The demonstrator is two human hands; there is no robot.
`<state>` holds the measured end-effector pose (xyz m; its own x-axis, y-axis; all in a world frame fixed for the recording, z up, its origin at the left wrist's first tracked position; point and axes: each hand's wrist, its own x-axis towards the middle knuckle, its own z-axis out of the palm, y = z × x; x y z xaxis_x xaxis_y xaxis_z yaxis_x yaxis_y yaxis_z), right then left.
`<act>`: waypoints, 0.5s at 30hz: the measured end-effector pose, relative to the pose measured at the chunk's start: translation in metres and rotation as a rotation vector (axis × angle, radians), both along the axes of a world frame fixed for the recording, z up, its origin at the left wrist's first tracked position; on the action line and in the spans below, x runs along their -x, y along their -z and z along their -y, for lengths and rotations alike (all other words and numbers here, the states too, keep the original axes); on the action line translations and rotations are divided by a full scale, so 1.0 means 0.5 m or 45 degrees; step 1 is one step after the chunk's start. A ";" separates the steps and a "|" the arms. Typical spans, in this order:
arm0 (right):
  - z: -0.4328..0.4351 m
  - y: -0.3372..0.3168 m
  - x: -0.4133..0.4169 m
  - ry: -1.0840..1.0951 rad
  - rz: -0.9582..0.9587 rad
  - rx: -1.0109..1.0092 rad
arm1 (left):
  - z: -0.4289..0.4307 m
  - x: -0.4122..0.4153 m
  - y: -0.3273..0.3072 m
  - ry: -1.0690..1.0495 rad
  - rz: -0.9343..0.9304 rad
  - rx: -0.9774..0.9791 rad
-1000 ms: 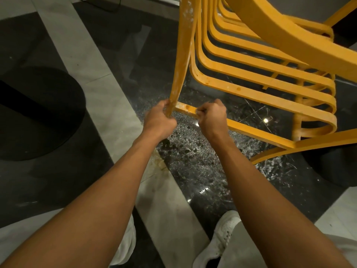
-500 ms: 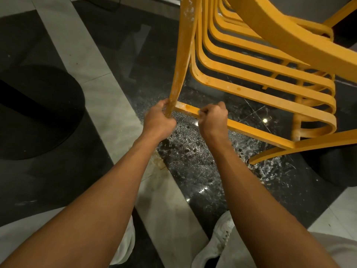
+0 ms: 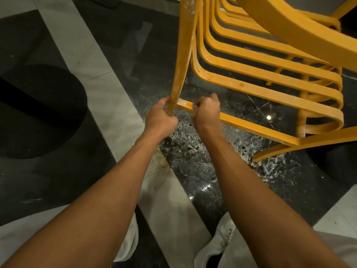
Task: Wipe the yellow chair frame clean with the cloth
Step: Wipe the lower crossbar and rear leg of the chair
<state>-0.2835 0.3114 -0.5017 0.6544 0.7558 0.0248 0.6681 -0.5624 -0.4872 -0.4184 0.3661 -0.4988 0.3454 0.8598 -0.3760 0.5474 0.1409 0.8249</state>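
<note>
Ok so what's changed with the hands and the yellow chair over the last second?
Almost nothing. The right hand has edged slightly along the lower bar of the yellow chair frame, then back toward the corner. The left hand stays closed on the corner by the upright. Chair unmoved; no cloth is visible.

Yellow chair frame point(image 3: 270, 78) (white-speckled); black marble floor point(image 3: 193, 167), pale stripe.

The yellow chair frame point(image 3: 270, 78) is seen as painted slats with a matt finish, smeared with whitish residue. The floor point(image 3: 193, 161) is laid in glossy, speckled black stone and paler, duller marble-like bands.
</note>
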 end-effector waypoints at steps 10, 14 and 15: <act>0.026 0.000 -0.017 -0.017 -0.006 -0.005 | -0.006 0.001 0.007 0.005 0.003 -0.014; -0.020 -0.003 0.007 -0.067 -0.019 0.028 | -0.005 0.001 0.010 0.015 0.007 -0.016; -0.032 -0.003 0.014 -0.123 -0.020 0.038 | -0.005 0.002 0.010 0.016 0.008 -0.012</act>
<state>-0.2907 0.3276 -0.5002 0.5783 0.8158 -0.0088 0.7123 -0.5101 -0.4821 -0.4194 0.3688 -0.5039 0.3588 0.8589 -0.3653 0.5437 0.1258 0.8298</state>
